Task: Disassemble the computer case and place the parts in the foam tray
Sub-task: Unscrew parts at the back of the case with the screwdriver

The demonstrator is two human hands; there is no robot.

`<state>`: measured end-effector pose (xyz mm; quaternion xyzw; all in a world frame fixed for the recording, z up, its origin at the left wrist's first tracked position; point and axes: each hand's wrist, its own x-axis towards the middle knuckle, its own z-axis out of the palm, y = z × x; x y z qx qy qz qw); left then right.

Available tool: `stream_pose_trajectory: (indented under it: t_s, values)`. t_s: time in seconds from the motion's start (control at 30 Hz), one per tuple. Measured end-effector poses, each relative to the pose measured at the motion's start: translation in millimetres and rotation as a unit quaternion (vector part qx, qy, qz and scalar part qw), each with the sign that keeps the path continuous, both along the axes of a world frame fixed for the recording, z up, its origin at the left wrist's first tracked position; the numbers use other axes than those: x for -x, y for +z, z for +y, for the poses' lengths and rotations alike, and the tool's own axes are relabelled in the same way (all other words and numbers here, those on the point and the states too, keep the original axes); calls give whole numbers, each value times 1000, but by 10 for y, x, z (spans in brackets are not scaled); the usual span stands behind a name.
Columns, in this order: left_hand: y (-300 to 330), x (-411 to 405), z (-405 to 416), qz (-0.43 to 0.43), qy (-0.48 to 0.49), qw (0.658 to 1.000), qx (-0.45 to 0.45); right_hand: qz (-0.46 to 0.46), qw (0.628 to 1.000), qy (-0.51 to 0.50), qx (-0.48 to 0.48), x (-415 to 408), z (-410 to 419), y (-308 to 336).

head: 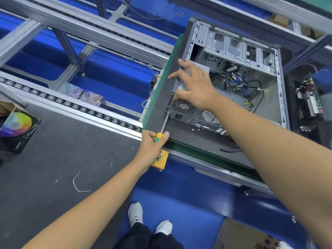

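Left hand grips the screwdriver while right hand lies open, bracing the stiff, likely heavy computer case by its near-left rim.

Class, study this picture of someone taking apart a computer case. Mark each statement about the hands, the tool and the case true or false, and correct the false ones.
1. The left hand grips a screwdriver with a yellow and green handle. True.
2. The screwdriver tip points at the top front corner of the computer case. False: it meets the rear panel beside the power supply.
3. The right hand rests on the case's edge above the power supply. True.
4. The case's side panel is closed. False: the side is open, showing cables inside.
5. The right hand holds a second screwdriver. False: it holds no tool.
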<state>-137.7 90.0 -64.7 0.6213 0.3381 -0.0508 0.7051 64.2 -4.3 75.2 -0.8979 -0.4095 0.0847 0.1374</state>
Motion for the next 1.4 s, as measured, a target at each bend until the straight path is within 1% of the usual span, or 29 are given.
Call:
stream_pose_trajectory:
  t_s: [0.1, 0.17, 0.27, 0.33, 0.43, 0.57, 0.67, 0.73, 0.8, 0.87, 0.93, 1.03, 1.13, 1.17, 1.23, 1.27, 1.33, 1.4]
  values:
    - [-56, 32, -30, -24, 47, 998, -14, 2, 1000, -2, -2, -2, -8, 7]
    - [-75, 36, -8, -26, 74, 997, 15, 3, 1000, -1, -1, 3, -6, 6]
    - [-101, 54, 0, -20, 70, 995, 75, 4, 1000, -2, -1, 9, 1, 11]
    - [-104, 67, -3, -19, 57, 994, 91, 5, 1000, -4, -4, 4, -7, 18]
    - [-84, 54, 29, -13, 32, 998, 60, 2, 1000, -1, -4, 0, -8, 13]
    - [-100, 68, 32, -7, 15, 999, 43, 1, 1000, -4, -8, -7, -2, -4]
    - [-130, 82, 7, -17, 45, 999, 2, 1, 1000, -3, -8, -15, 0, -12]
    - [-155, 79, 6, -28, 69, 997, 18, 1, 1000, -2, -9, -18, -3, -17]
    - [-146, 74, -12, -34, 51, 997, 51, 0, 1000, -2, -10, -20, -6, -21]
    - [-114, 61, -33, -21, 26, 997, 70, 0, 1000, -2, -9, -20, -6, -18]
    - [-97, 46, -26, -7, 26, 996, 82, -2, 1000, -2, -8, -14, -3, -13]
    - [-80, 42, -15, -1, 25, 998, 62, -1, 1000, -1, -4, -14, -4, -9]
    - [-76, 62, -26, -2, 34, 999, 1, 2, 1000, -3, -5, -11, -4, 4]
    - [-83, 65, -20, -10, 50, 999, -3, 3, 1000, -3, -5, -7, -1, 6]
    - [-86, 73, 7, -23, 74, 997, 25, 4, 1000, -4, -5, 0, -1, 8]
    - [-91, 77, 8, -27, 71, 996, 41, 4, 1000, -5, -4, 1, -2, 7]
    - [-96, 96, -18, -29, 44, 996, 69, 3, 1000, -4, -4, -2, -4, 3]
    - [-100, 98, -29, -25, 20, 997, 70, 1, 1000, -3, -6, -7, -3, -1]
